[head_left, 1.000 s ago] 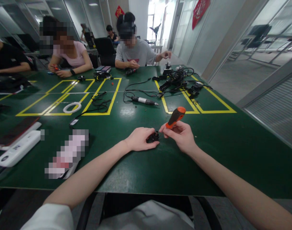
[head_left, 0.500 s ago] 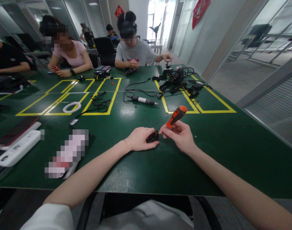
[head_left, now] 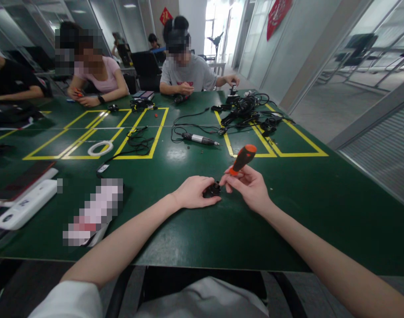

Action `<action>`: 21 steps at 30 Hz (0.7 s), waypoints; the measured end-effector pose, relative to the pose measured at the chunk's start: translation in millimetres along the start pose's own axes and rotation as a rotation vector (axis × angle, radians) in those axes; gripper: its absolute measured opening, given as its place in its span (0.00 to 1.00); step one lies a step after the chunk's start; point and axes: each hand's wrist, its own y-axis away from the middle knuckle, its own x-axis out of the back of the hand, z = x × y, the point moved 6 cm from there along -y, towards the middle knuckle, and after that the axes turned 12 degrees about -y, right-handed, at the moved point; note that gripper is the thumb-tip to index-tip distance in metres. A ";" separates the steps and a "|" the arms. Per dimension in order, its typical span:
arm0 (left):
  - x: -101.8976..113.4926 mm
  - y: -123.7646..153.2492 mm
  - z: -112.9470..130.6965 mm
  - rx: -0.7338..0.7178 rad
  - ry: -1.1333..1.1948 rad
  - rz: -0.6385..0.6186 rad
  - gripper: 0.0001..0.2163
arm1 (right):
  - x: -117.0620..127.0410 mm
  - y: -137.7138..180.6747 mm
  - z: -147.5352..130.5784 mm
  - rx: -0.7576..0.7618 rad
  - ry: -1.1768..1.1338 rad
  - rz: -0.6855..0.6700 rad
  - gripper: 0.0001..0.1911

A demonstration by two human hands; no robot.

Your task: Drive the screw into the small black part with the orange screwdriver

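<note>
My left hand point(head_left: 193, 192) rests on the green table point(head_left: 221, 229) with its fingers closed round a small black part point(head_left: 213, 190). My right hand point(head_left: 248, 187) pinches an orange-and-black screwdriver point(head_left: 242, 159), whose handle tilts up and to the right. Its tip points down at the black part; the tip itself is hidden between my fingers. Both hands meet near the table's middle front.
A grey electric driver point(head_left: 199, 139) with its cable lies beyond my hands. A tangle of black cables point(head_left: 246, 112) sits in a yellow-taped square at the back right. A white device point(head_left: 24, 205) and a white ring point(head_left: 99, 148) lie to the left. Other people sit along the far side.
The screwdriver handle has shifted slightly up and left as my right hand works it. My left hand stays on the black part.
</note>
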 end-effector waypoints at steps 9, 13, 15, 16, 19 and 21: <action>4.9 1.5 -9.9 0.088 0.306 -0.031 0.19 | 2.5 -1.3 -4.4 -0.020 0.070 0.033 0.20; 3.1 1.6 -10.9 0.102 0.326 -0.027 0.17 | 0.5 -1.0 -1.0 -0.013 0.037 -0.005 0.19; 2.6 1.6 -10.6 0.100 0.310 -0.026 0.16 | 0.5 -0.8 0.2 -0.010 0.028 -0.009 0.19; 2.6 1.5 -10.5 0.098 0.297 -0.025 0.16 | 0.9 -0.8 0.5 -0.009 0.022 -0.004 0.19; 3.0 1.0 -10.1 0.090 0.257 -0.017 0.14 | 1.7 -1.2 1.2 -0.021 0.013 0.005 0.20; 3.1 0.4 -9.9 0.084 0.243 -0.015 0.14 | 1.4 -1.8 1.4 -0.032 0.019 -0.002 0.20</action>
